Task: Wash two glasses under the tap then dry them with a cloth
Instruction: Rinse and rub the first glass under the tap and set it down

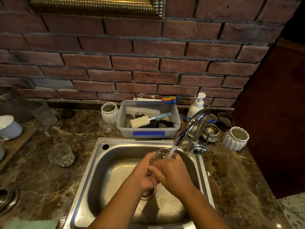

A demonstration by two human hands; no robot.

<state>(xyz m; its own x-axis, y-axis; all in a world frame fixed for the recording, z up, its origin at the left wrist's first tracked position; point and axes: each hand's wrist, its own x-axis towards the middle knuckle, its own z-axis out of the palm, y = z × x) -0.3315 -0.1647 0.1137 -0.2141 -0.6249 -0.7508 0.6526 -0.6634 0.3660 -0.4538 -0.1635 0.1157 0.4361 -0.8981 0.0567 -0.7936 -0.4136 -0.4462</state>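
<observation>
Fingers (154, 171) grip the glass (160, 153) beneath running tap (191, 124).

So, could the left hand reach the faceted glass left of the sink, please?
Probably yes: bare counter surrounds the faceted glass, but the left hand is busy holding the other glass under the tap.

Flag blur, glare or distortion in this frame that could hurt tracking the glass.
Head view: fisheye bends the brick wall courses and the sink rim. Light is dim and warm, and the right edge is nearly black. There is bright glare on the tap and the sink rim. The glass is clear, low-contrast and slightly smeared between the left hand and right hand, with the water stream at its mouth. The left periphery is soft.
</observation>
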